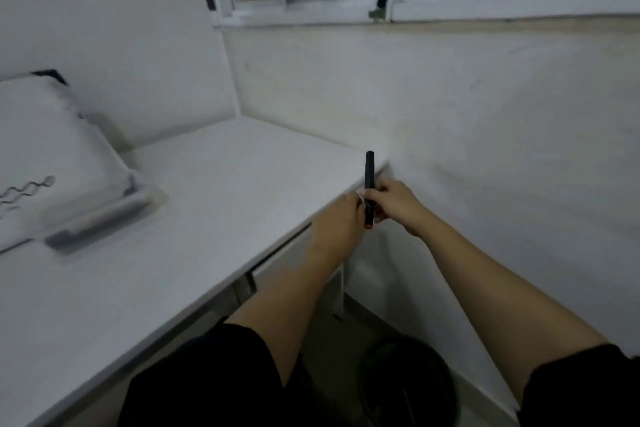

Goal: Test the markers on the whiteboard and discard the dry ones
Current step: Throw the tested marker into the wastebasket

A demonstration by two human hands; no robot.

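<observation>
Holding a slim black marker with a red end (369,184) upright in both hands, past the right edge of a white desk (194,218).

Left hand (341,218) and right hand (394,203) each curl their fingers around its lower half. A white whiteboard bearing a dark squiggle (45,156) leans at far left, well apart. A dark round bin (408,381) sits on the floor below. Likely capping or uncapping; next comes either a test stroke or a drop into the bin.

A white bench (221,204) fills the corner; a whiteboard (52,156) with wavy marks lies at its left end.
</observation>
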